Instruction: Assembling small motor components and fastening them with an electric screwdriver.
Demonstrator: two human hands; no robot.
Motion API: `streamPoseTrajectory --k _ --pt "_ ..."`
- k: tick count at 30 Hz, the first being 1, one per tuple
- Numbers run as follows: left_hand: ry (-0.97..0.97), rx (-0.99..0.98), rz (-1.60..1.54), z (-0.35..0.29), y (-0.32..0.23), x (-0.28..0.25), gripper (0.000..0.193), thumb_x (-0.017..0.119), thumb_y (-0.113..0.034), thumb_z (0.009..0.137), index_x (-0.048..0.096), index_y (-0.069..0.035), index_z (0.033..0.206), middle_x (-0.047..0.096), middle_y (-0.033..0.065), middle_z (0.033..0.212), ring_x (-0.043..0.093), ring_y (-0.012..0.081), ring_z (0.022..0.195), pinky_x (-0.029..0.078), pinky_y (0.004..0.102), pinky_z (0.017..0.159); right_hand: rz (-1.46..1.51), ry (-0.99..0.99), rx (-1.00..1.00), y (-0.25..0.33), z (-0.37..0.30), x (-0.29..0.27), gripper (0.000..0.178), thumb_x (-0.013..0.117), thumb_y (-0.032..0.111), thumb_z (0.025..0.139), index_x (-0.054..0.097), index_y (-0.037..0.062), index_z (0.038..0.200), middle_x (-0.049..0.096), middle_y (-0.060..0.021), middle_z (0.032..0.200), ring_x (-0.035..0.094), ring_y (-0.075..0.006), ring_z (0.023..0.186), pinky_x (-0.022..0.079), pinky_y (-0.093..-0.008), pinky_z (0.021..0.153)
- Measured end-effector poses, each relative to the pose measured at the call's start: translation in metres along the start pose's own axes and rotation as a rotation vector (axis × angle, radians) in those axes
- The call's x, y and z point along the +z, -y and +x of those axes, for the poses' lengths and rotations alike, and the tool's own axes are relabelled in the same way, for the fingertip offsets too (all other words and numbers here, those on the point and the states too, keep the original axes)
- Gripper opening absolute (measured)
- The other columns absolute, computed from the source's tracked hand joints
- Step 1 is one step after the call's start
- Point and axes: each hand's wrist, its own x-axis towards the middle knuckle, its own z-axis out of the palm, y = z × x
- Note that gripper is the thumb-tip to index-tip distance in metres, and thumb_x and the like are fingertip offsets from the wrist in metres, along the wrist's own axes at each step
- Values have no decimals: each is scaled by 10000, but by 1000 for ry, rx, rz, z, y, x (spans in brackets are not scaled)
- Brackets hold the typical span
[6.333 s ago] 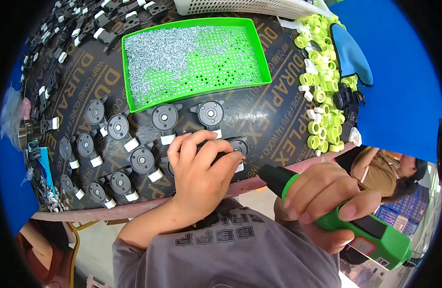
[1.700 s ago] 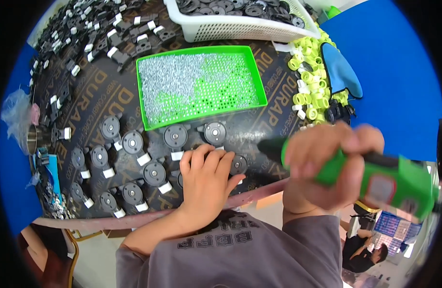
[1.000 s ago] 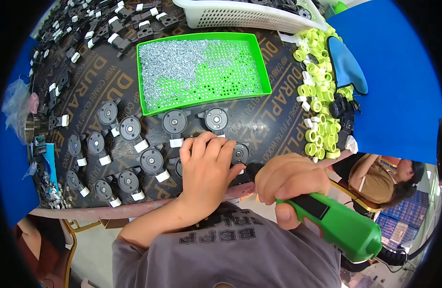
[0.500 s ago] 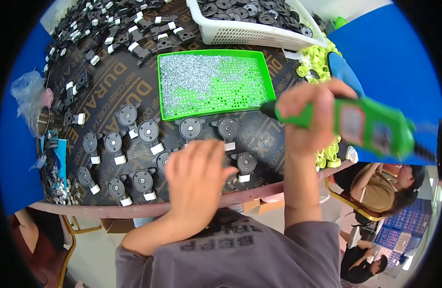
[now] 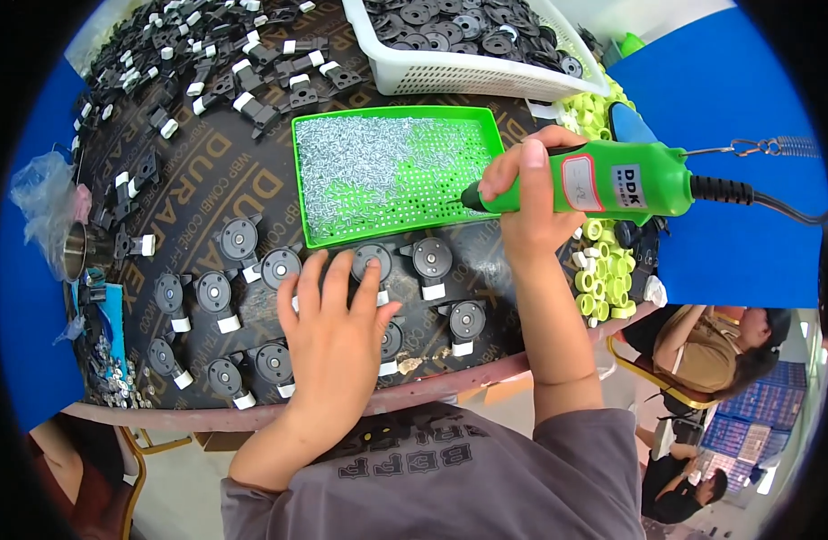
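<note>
Left hand: the left hand [image 5: 328, 351] is palm down above the black discs [image 5: 431, 258], fingers fanned apart, thumb out to the right; nothing seen in its grasp. Index fingertip overlaps one disc; contact cannot be told.
Right hand: the right hand [image 5: 535, 189] has its fingers wrapped firmly round the green power screwdriver [image 5: 603, 162], held roughly level, cord [image 5: 756, 193] trailing right.
Screwdriver tip: over the right front corner of the green tray [image 5: 495, 135]; touch on the screws [image 5: 346, 162] cannot be told.
Change, screwdriver: 1.0 s ago its tip was at the rightmost disc, beside the left thumb; now at the tray.
Change, left hand: sits farther left against the discs; the disc below its thumb, covered 0.5 s ago, now shows.
Disc count: eleven in sight on the table [image 5: 504, 337], each flat; the left hand may hide more.
Tray count: one; screws too many to count, thickest at left.
Ring count: yellow-green rings [image 5: 616, 265] at right, overlapping, uncountable.
Basket count: one white basket [image 5: 486, 74] beyond the tray, full of similar discs.
Bracket count: black brackets [image 5: 252, 108], dozens, far left.
</note>
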Motion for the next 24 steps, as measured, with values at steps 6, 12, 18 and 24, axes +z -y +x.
streamPoseTrajectory --k 6,12,18,24 --pt "-3 24 -87 4 -4 4 368 694 -258 839 650 -43 1134 547 127 1199 468 315 1193 320 494 1023 -114 29 14 2 0 -3 138 527 103 953 432 36 1027 501 -76 580 472 -159 460 441 -307 452" --pt "-63 -31 -238 14 0 4 454 742 -192 794 606 -24 1194 571 112 1173 505 291 1143 357 447 958 89 28 -30 34 0 -1 208 547 153 973 420 22 1072 531 -71 593 516 -161 493 463 -308 476" --pt "-60 -63 -264 16 6 11 433 771 -192 753 653 -30 1138 624 76 1126 529 267 1097 367 420 930 8 363 88 77 -27 28 287 582 326 972 390 121 1026 523 -48 612 523 -183 518 466 -347 504" --pt "-68 -72 -307 18 6 13 442 779 -186 731 642 -42 1126 647 62 1120 540 259 1086 371 410 922 -34 430 103 62 -36 34 282 618 246 951 411 89 1059 580 -85 655 566 -209 563 508 -370 552"
